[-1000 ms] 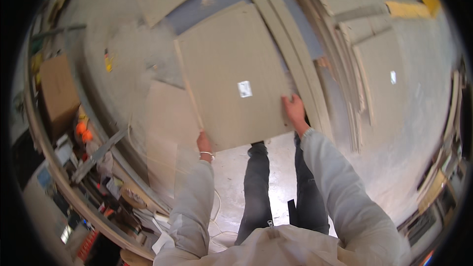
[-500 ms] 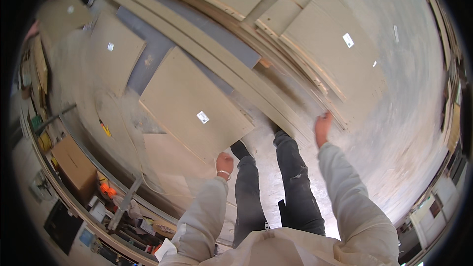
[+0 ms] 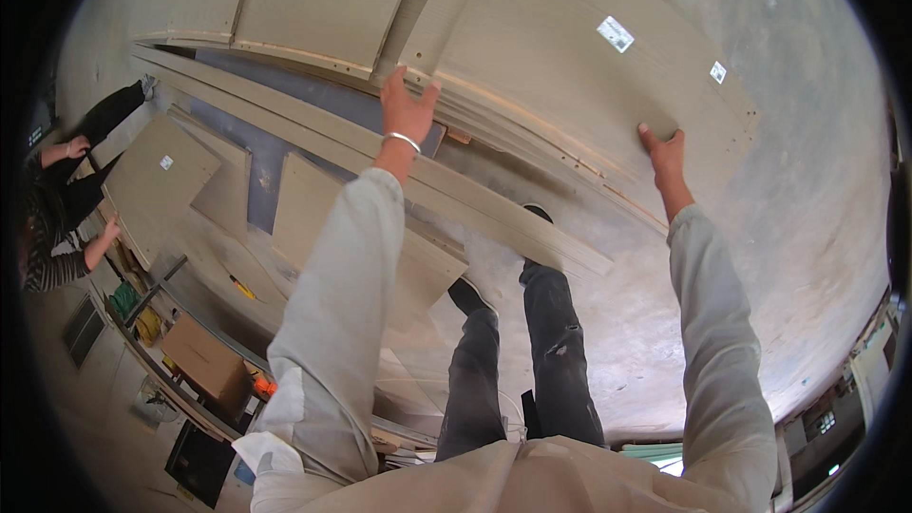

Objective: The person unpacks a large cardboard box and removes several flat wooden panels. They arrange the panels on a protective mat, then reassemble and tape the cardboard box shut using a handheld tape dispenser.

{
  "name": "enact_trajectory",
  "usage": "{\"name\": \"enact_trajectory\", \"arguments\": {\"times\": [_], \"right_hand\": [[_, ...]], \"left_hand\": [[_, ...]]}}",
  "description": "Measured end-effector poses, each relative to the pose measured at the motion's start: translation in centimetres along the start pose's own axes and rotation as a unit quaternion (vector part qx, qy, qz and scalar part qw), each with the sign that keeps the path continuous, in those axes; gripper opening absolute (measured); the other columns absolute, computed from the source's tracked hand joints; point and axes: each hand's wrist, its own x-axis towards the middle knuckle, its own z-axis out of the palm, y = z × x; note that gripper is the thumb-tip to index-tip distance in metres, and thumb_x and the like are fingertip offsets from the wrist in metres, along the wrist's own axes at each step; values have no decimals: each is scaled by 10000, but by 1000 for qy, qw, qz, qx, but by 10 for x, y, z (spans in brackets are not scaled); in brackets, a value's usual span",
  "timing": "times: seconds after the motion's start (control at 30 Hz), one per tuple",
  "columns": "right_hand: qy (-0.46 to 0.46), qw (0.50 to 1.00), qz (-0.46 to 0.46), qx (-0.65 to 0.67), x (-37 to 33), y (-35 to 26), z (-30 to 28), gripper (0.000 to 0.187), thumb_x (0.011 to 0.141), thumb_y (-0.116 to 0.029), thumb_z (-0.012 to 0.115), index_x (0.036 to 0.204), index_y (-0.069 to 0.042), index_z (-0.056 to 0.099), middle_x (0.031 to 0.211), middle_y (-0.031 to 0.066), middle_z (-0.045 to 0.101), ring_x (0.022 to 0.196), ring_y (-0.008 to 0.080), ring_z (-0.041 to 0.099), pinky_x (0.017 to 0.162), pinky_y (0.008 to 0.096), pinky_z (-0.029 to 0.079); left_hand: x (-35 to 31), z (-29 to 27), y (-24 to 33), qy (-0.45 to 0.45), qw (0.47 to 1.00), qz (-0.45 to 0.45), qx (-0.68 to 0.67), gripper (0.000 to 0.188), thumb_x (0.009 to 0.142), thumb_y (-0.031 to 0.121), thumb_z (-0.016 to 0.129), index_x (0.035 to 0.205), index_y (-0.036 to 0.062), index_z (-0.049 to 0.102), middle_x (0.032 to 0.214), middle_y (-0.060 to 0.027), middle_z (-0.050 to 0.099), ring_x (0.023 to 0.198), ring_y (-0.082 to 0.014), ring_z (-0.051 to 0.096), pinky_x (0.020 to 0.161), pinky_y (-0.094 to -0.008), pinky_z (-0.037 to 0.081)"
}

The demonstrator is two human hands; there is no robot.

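My left hand (image 3: 408, 114) is stretched forward with its fingers apart, at the near edge of a stack of flat beige boards. My right hand (image 3: 665, 163) has thumb and fingers spread at the top board (image 3: 541, 24) of that stack, near its right end. Whether either hand presses on the board I cannot tell. This top board carries white labels and small drilled holes along its edges. Long narrow boards (image 3: 465, 185) lie between the stack and my feet. Another beige panel (image 3: 309, 195) is partly covered by my left sleeve.
A person (image 3: 52, 252) at the left holds a labelled beige panel (image 3: 157, 192) with both hands. A yellow-handled tool (image 3: 244, 288) lies on the floor. A metal-railed table with a cardboard box (image 3: 204, 358) stands at lower left. More labelled panels (image 3: 328, 9) lie at the far side.
Both my hands have moved forward from beside my legs to the board stack, their fingers now spread. The view has shifted, and the person at the left shows more fully with the panel.
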Motion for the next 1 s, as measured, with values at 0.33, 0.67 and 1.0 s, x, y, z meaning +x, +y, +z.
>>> {"name": "enact_trajectory", "arguments": {"times": [0.33, 0.67, 1.0], "right_hand": [[48, 997, -43, 36, -30, -8, 58, 624, 763, -155, 794, 1262, 59, 486, 1260, 244, 516, 1152, 358, 527, 991, 424, 430], [23, 999, 25, 36, -39, -5, 31, 603, 824, -116, 722, 1339, 25, 442, 1313, 208, 479, 1200, 339, 494, 1029, 410, 400], [-71, 993, 70, 56, -107, 76, -7, 588, 848, -123, 714, 1341, 12, 421, 1274, 162, 545, 1178, 265, 523, 1030, 362, 396]], "left_hand": [[80, 10, 45, -121, 978, -124, 115, 1039, 670, 560, 816, 1364, -97, 408, 1386, -256, 462, 1329, -378, 412, 1105, -435, 357], [1, 31, 13, -121, 983, -133, 41, 1041, 631, 583, 837, 1304, -114, 457, 1354, -283, 450, 1263, -399, 446, 1064, -439, 384], [-120, 32, -48, -123, 936, -246, -220, 673, 881, 496, 679, 1277, -21, 510, 1206, -168, 576, 1146, -245, 513, 991, -363, 411]]}}
